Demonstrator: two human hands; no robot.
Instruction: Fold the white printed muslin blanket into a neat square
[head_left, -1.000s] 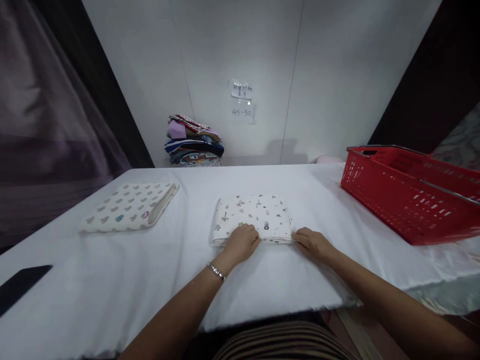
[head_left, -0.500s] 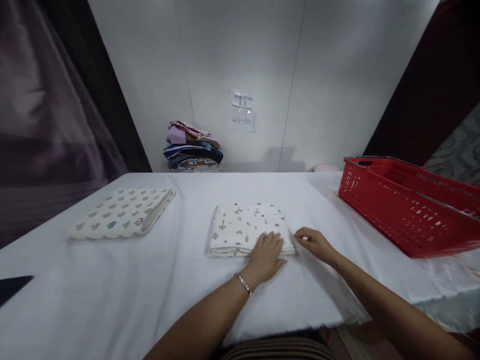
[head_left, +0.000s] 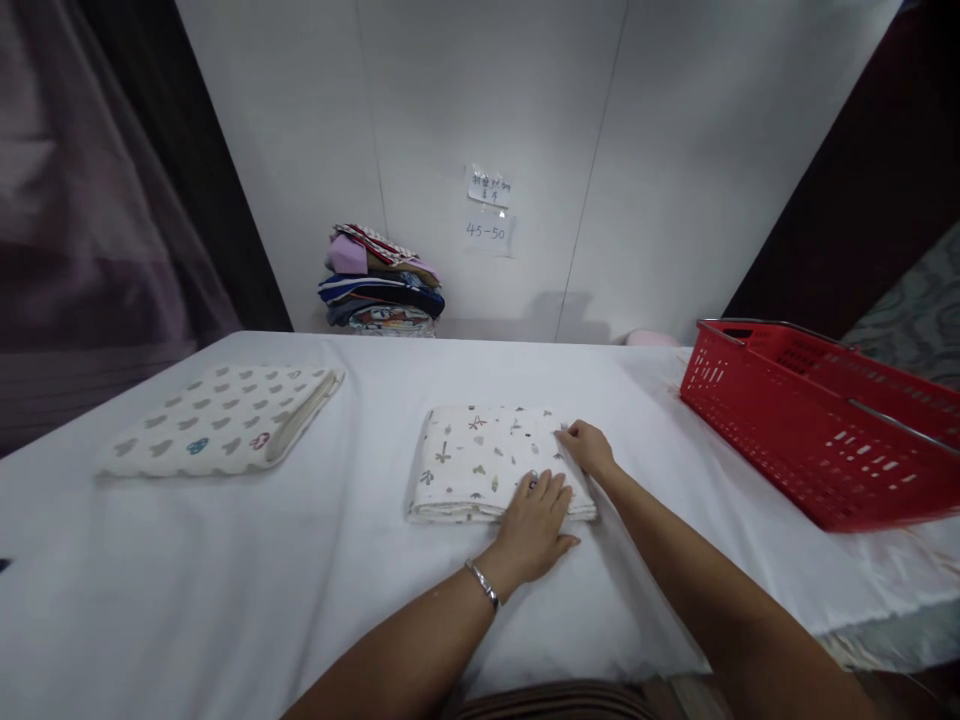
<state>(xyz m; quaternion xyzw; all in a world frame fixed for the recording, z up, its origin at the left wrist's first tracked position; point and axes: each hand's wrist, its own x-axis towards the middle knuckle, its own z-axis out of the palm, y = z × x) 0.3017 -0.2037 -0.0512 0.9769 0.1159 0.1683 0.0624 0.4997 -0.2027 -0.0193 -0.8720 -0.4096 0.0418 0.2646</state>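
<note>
A folded white cloth with small printed motifs (head_left: pixel 480 462) lies in the middle of the white table (head_left: pixel 225 580). My left hand (head_left: pixel 536 525), with a bracelet on the wrist, lies flat on the cloth's near right corner, fingers stretched out. My right hand (head_left: pixel 586 447) rests on the cloth's right edge further back, its fingers curled and pinched at the fabric there.
A second folded cloth with a grey heart pattern (head_left: pixel 217 432) lies at the left. A red plastic basket (head_left: pixel 817 430) stands at the right edge. A pile of coloured folded clothes (head_left: pixel 381 285) sits behind the table against the wall, under a paper note (head_left: pixel 489 205).
My left hand slid from the cloth's near middle edge to its near right corner and flattened. My right hand moved back along the right edge, away from me.
</note>
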